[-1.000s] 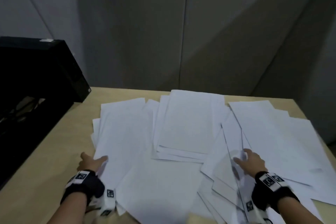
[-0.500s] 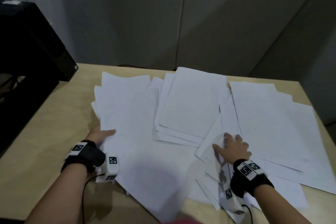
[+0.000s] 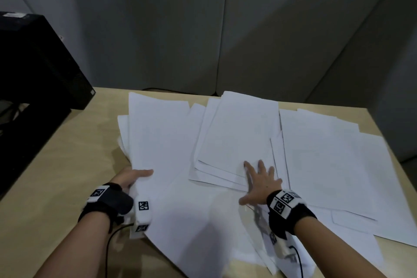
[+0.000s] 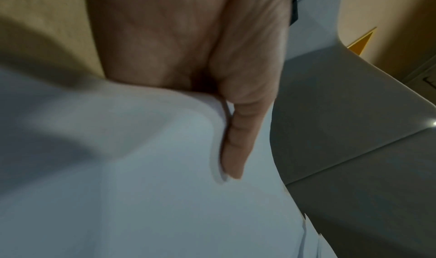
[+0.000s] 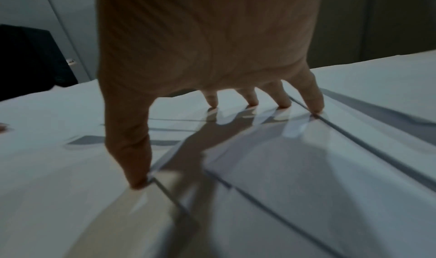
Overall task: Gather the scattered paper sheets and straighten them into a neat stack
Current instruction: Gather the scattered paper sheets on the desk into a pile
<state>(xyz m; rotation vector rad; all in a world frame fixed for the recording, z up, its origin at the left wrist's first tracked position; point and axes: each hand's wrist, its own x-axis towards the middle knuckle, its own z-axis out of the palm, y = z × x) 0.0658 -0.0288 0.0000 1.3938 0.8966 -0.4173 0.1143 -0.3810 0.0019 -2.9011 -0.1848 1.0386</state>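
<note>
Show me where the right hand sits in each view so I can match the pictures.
Head: right hand lower right of centre, fingers spread flat on the sheets.
Left wrist: not in it; only the left hand, thumb over a sheet edge.
Right wrist: fills the top centre, fingertips pressing the sheets.
Shared landmark: black box, far left in the head and right wrist views.

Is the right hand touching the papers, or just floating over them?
Touching. In the right wrist view, the right hand has its spread fingertips pressed down onto the papers.
</note>
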